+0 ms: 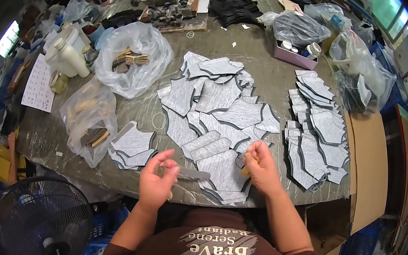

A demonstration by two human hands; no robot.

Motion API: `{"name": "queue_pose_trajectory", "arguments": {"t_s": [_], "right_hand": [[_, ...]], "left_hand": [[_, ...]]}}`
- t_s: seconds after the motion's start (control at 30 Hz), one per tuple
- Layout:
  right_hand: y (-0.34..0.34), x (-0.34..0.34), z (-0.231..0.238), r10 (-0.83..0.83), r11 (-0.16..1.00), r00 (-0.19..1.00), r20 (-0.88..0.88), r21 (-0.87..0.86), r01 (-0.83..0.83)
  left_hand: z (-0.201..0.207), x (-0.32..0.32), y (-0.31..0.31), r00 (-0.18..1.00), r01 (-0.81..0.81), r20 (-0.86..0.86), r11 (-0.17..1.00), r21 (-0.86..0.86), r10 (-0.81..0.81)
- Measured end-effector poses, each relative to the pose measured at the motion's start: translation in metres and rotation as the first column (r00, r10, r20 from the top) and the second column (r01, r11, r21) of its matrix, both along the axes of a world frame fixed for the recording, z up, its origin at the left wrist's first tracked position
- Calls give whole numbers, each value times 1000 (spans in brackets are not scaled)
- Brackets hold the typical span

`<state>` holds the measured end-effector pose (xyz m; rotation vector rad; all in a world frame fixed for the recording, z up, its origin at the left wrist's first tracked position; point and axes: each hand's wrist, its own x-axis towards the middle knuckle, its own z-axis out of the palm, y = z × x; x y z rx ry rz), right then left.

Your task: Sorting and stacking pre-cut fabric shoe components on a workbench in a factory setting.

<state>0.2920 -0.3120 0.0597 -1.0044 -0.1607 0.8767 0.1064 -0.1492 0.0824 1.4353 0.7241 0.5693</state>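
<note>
Over the table's near edge, my left hand [157,179] has its thumb and fingers curled around one end of a narrow grey strip [195,174], which points to the right. My right hand [262,167] is closed in a pinch, with a small yellowish-brown piece [245,172] showing at its fingertips; its full shape is hidden. Between and beyond the hands spreads a loose heap of grey, dark-edged cut pieces [239,112]. A smaller pile of like pieces [132,141] lies by my left hand. Overlapping rows of them [319,135] lie to the right.
Clear plastic bags [136,74] [88,107] with brown pieces stand at left, near white bottles [71,56]. A metal device [167,12], black material [235,10] and a pink box [296,56] sit at the back. Cardboard [370,165] borders the right edge; a fan [42,219] stands lower left.
</note>
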Motion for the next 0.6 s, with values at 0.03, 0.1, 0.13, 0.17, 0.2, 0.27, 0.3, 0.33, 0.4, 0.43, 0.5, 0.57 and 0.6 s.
{"name": "queue_pose_trajectory", "arguments": {"t_s": [0.03, 0.1, 0.13, 0.17, 0.2, 0.27, 0.3, 0.33, 0.4, 0.43, 0.5, 0.57, 0.6], "right_hand": [[-1, 5, 9, 190, 940, 824, 533, -341, 3], [-4, 9, 10, 485, 788, 379, 789, -581, 201], [-5, 9, 1, 495, 845, 60, 867, -496, 199], [-7, 7, -8, 444, 895, -263, 857, -415, 162], [-10, -1, -13, 473, 881, -295, 831, -452, 140], [-17, -20, -21, 483, 876, -304, 822, -447, 181], [-19, -29, -24, 493, 869, -312, 812, -441, 224], [-20, -38, -22, 489, 870, -294, 821, -433, 235], [-19, -51, -19, 471, 879, -267, 841, -422, 222], [-19, -55, -19, 450, 889, -245, 859, -406, 212], [-19, -56, -24, 449, 887, -237, 861, -399, 232], [-19, -55, -20, 464, 878, -201, 862, -418, 235], [-19, -56, -21, 465, 877, -199, 863, -418, 236]], "left_hand": [[0, -2, 4, 996, -84, -9, 977, -195, 84], [-4, -8, 11, 996, -75, -56, 967, -242, 63], [-5, -10, 13, 998, -62, -21, 954, -292, 59], [-6, -11, 15, 998, -48, 13, 939, -341, 56], [-6, -13, 17, 999, -46, 4, 937, -347, 51], [-10, -18, 21, 999, -20, 36, 948, -319, 33], [-12, -19, 21, 998, 8, 68, 957, -289, 13], [-13, -20, 20, 998, 7, 63, 956, -292, 12], [-12, -17, 17, 1000, 0, -12, 958, -288, -4], [-10, -13, 15, 1000, 2, -16, 957, -291, -7], [-6, -2, 12, 976, 58, -188, 962, -266, -111], [-14, 5, 12, 977, 97, -154, 945, -312, -151], [-17, 9, 12, 967, 149, -153, 938, -312, -204]]}}
